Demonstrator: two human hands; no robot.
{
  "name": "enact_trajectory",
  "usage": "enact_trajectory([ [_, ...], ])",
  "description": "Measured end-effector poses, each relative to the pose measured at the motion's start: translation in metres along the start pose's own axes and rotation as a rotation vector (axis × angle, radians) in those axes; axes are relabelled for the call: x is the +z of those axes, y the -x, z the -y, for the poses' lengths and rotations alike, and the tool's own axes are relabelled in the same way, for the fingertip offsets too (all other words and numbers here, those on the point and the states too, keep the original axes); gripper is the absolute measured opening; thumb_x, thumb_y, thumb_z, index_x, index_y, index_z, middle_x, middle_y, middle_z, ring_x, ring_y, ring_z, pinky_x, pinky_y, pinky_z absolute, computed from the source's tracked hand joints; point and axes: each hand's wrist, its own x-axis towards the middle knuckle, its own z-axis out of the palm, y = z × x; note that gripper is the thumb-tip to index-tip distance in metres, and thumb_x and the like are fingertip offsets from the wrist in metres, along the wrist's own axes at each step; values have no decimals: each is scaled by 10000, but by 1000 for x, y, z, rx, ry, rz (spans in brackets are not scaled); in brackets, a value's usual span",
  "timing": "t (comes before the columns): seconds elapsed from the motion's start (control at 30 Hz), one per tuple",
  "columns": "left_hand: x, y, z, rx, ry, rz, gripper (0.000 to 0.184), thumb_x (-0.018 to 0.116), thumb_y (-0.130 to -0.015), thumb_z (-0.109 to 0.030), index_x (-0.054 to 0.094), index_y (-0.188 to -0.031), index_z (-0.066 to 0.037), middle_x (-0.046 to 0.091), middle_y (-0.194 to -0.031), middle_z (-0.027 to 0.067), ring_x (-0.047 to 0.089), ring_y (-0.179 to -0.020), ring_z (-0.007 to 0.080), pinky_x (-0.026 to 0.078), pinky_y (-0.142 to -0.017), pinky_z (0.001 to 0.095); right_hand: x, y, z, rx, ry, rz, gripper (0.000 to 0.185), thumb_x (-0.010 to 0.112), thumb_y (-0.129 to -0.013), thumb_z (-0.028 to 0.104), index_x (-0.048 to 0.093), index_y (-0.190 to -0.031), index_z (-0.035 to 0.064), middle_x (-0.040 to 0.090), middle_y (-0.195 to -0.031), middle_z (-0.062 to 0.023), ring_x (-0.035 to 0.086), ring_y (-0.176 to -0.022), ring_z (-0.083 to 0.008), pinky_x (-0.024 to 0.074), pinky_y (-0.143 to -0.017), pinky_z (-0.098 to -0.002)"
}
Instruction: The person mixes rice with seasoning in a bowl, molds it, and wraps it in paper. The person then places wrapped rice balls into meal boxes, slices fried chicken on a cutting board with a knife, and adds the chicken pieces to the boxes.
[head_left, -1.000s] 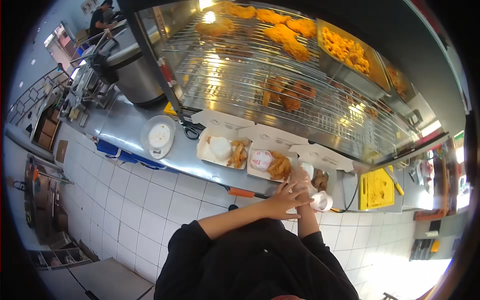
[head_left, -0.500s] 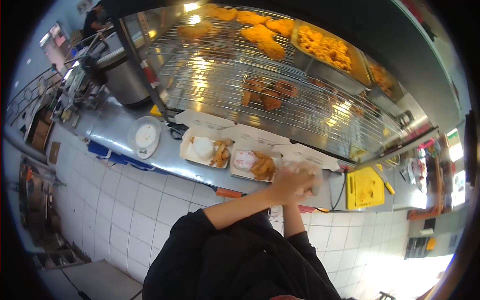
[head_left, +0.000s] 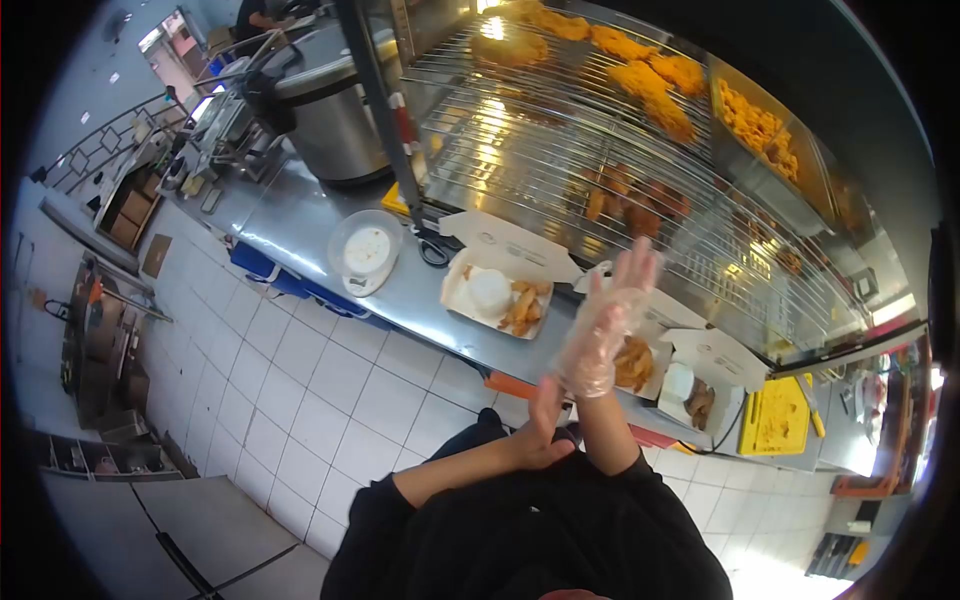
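My right hand (head_left: pixel 608 325) wears a clear plastic glove, its fingers stretched out over the middle carton. Below its wrist is my bare left hand (head_left: pixel 545 430), thumb and fingers apart, close to the loose glove edge; whether it touches the plastic I cannot tell. An open carton (head_left: pixel 462 300) on the left holds a white rice mound (head_left: pixel 489 292) and fried chicken pieces (head_left: pixel 524 308). The middle carton, partly hidden by my right hand, shows fried chicken (head_left: pixel 634 363). In the right carton (head_left: pixel 735 375) are a white mound (head_left: pixel 677 383) and browner pieces (head_left: pixel 700 403).
Behind the cartons stands a wire-rack warmer (head_left: pixel 480 130) with fried chicken and a metal tray (head_left: pixel 770 180). Scissors (head_left: pixel 433 252) and a scale with a bowl (head_left: pixel 366 252) lie left. A yellow cutting board (head_left: pixel 775 418) and knife (head_left: pixel 810 405) are right. A large steel pot (head_left: pixel 340 130) stands farther left.
My hands were together and blurred over the right carton. Now they are apart, the gloved right one stretched forward and the left one lower. The view has shifted, uncovering the right carton.
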Motion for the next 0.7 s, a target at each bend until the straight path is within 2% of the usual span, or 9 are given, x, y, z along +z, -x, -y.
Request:
enact_trajectory([
  [0.1, -34, -54, -44, 25, 138, -232, 1050, 459, -923, -555, -329, -1405, -56, -204, -1532, 214, -44, -1447, 315, 55, -1144, 460, 41, 15, 3, -55, 458, 453, 757, 429, -953, 476, 154, -1490, 20, 140, -1560, -172, 160, -1435, -328, 146, -1149, -425],
  [0.13, -59, -59, -44, 24, -150, -388, 1021, 423, -913, -601, -272, -1437, -67, -162, -1541, 213, -8, -1446, 310, 69, -1147, 443, 52, 28, -8, 41, 347, 509, 745, 419, -961, 460, 153, -1488, 5, 165, -1549, -190, 162, -1435, -326, 140, -1152, -401],
  [0.23, -126, -96, -66, 7, -177, -585, 956, 350, -896, -668, -126, -1500, -99, -25, -1563, 188, 93, -1439, 287, 99, -1156, 391, 78, 65, -25, 220, -33, 642, 769, 386, -963, 504, 152, -1488, -6, 182, -1548, -186, 147, -1444, -292, 105, -1160, -362],
  [0.3, -180, -115, -54, 1, -82, -817, 940, 376, -894, -654, -72, -1515, -110, 75, -1572, 152, 169, -1430, 263, 111, -1161, 361, 60, 96, -10, 502, -95, 836, 659, 440, -984, 374, 203, -1483, 15, 190, -1553, -161, 162, -1442, -296, 131, -1158, -373],
  [0.43, -328, -175, -3, -67, 51, -1310, 751, 376, -978, -504, -12, -1520, -157, 220, -1525, 129, 260, -1383, 204, 186, -1142, 379, -2, 131, 3, 364, -180, 1315, 381, 561, -937, 157, 531, -1311, 92, 304, -1511, -132, 300, -1393, -293, 313, -1104, -364],
  [0.57, -337, -184, -22, -472, 25, -980, 700, 504, -925, -514, 236, -1485, -190, 216, -1512, 210, 337, -1313, 255, 240, -1105, 368, -98, 160, -19, 366, 408, 940, 275, 577, -917, 220, 618, -1171, 121, 616, -1191, -98, 590, -1097, -281, 472, -944, -383],
  [0.6, -268, -186, -58, -432, 169, -875, 698, 465, -944, -498, 186, -1503, -186, 118, -1556, 209, 187, -1411, 308, 64, -1154, 402, -118, 154, -3, 421, 526, 826, 265, 585, -910, 224, 624, -1148, 114, 642, -1130, -93, 601, -1073, -276, 474, -936, -385],
  [0.63, -215, -178, -70, -350, 163, -900, 696, 425, -970, -451, 83, -1519, -196, 118, -1555, 215, 131, -1432, 354, 28, -1161, 427, -142, 158, -2, 438, 590, 763, 262, 592, -903, 224, 625, -1137, 111, 637, -1143, -96, 604, -1060, -280, 473, -931, -391],
  [0.7, -122, -128, -58, -133, -198, -469, 766, 416, -966, -463, -42, -1515, -189, 85, -1564, 206, 69, -1450, 342, 9, -1167, 455, -183, 192, -5, 553, 623, 632, 268, 568, -922, 222, 621, -1160, 112, 630, -1166, -99, 596, -1083, -270, 462, -941, -376],
])
